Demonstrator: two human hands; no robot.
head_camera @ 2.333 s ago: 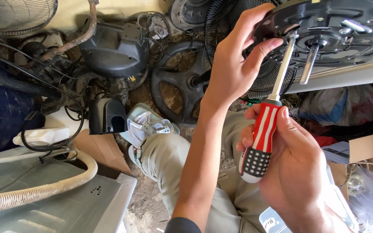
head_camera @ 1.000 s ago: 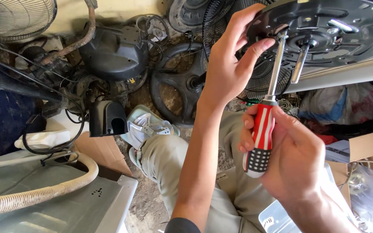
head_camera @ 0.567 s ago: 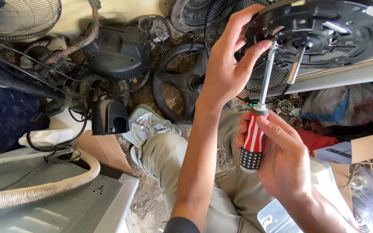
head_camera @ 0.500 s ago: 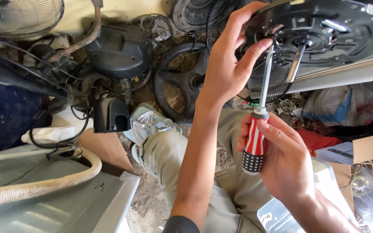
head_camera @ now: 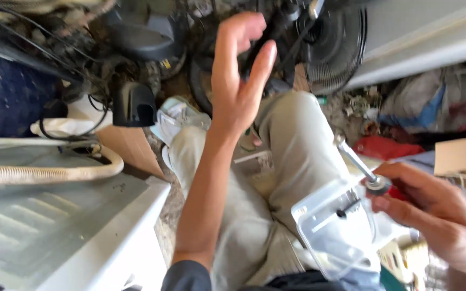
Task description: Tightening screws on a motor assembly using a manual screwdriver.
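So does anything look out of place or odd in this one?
Nothing is spilled or visibly broken. The floor is heaped with black fan parts and cables. The right hand holds a metal-shafted screwdriver over a clear plastic container.

Soft daylight is filling the scene evenly, casting only faint shadows. Motion blur is smearing the whole frame, the right hand (head_camera: 432, 215) especially.
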